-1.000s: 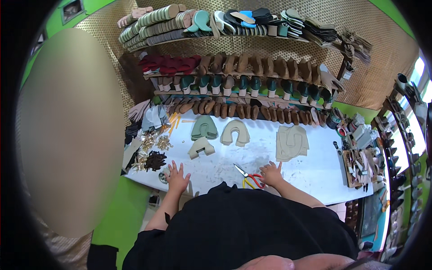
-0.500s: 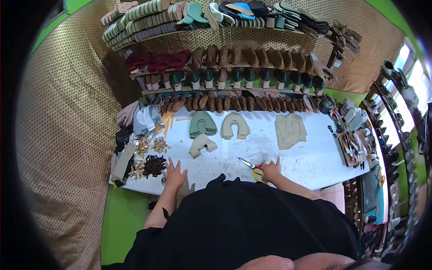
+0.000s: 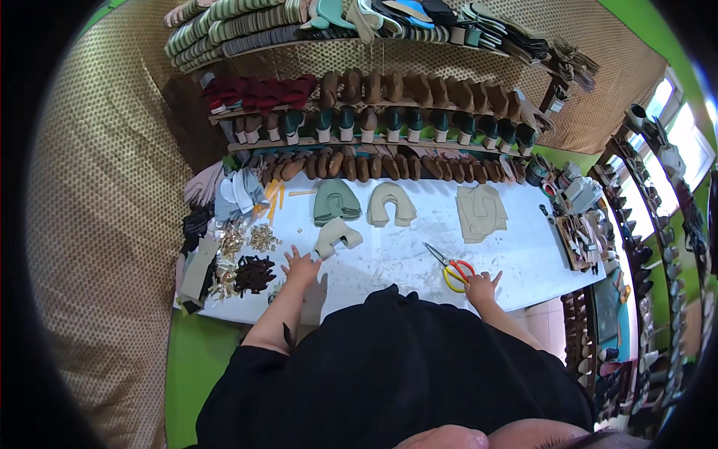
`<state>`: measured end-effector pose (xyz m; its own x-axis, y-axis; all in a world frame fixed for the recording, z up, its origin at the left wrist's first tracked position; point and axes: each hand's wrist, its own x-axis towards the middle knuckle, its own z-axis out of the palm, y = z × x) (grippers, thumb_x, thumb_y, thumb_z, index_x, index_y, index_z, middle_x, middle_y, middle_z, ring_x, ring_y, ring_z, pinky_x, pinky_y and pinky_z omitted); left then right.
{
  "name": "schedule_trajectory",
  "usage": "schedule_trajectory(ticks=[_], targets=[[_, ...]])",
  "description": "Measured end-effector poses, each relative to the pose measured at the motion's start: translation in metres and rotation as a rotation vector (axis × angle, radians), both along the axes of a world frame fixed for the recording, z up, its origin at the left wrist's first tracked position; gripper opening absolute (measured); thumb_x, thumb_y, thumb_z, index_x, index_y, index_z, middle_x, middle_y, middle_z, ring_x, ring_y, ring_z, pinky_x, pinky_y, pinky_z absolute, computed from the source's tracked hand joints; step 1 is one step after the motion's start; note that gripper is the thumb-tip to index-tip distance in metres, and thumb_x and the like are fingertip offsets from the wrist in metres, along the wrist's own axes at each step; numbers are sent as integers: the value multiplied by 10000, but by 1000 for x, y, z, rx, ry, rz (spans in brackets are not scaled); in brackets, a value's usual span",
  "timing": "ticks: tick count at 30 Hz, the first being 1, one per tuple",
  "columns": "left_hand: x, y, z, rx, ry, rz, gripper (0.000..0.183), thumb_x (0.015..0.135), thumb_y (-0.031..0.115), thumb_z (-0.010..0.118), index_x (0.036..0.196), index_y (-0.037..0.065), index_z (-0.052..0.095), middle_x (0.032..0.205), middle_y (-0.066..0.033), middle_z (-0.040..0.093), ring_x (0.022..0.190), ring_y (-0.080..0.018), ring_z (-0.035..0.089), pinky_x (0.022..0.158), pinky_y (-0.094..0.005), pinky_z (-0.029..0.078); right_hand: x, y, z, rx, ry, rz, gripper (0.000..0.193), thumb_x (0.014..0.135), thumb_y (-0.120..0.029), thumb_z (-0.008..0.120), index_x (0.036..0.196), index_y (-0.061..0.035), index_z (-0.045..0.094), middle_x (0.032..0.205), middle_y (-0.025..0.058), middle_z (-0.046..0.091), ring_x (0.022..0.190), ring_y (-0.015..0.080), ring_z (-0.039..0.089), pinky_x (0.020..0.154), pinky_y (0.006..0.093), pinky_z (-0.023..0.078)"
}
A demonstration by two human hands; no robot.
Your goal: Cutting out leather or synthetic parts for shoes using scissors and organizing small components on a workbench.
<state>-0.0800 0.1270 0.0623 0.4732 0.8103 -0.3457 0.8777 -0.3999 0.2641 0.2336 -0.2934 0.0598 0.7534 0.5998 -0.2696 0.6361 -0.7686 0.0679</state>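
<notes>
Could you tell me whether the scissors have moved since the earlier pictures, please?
Yes: the scissors have moved to the right, now lying closer to the right-hand beige stack.

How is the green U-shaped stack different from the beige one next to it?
The green stack is darker than the beige stack. The beige stack's opening shows more white table than the green stack's. The green stack lies nearer the left hand than the beige stack. Both curve and lie on the table.
</notes>
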Motion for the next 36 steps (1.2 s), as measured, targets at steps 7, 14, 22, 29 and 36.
schedule_trajectory(ticks=[7, 14, 22, 29, 36], targets=[[43, 10, -20, -37, 6, 94, 606, 910, 544, 491, 1372, 157, 554, 1614, -210, 65, 1473, -472, 0, 1141, -652, 105, -20, -20, -15, -26, 40, 70, 784, 885, -550, 545, 1546, -261, 239, 1623, 65, 194, 1502, 375, 49, 1067, 762, -59], [71, 19, -11, -189, 58, 511, 629, 865, 543, 528, 1289, 87, 621, 1511, -161, 363, 1421, -407, 237, 1128, -561, 241, -13, -28, -11, -92, 175, 58, 824, 889, -584, 528, 1564, -302, 150, 1646, 46, 79, 1501, 388, -14, 1071, 764, -25], [64, 6, -16, 186, -244, 417, 323, 818, 366, 615, 1065, 195, 736, 1522, -107, 386, 1437, -386, 252, 1138, -630, 164, -5, -24, -8, -157, 233, 86, 874, 873, -604, 543, 1569, -314, 101, 1650, 31, 33, 1496, 403, -50, 1069, 767, -11], [75, -36, 65, -167, -794, -34, 109, 833, 116, 683, 795, 31, 624, 1306, -209, 608, 1078, -269, 647, 875, -280, 466, 14, -13, -5, -248, 273, 105, 969, 825, -597, 626, 1570, -318, 73, 1650, 41, 30, 1495, 406, -43, 1062, 776, -3], [69, -68, 121, -321, -1251, -77, 165, 816, -31, 594, 710, 26, 481, 1329, -245, 581, 1059, -152, 616, 739, -254, 450, 34, 18, 7, -261, 363, 112, 896, 825, -616, 616, 1554, -312, 193, 1630, 57, 161, 1489, 426, 49, 1045, 797, 50]])
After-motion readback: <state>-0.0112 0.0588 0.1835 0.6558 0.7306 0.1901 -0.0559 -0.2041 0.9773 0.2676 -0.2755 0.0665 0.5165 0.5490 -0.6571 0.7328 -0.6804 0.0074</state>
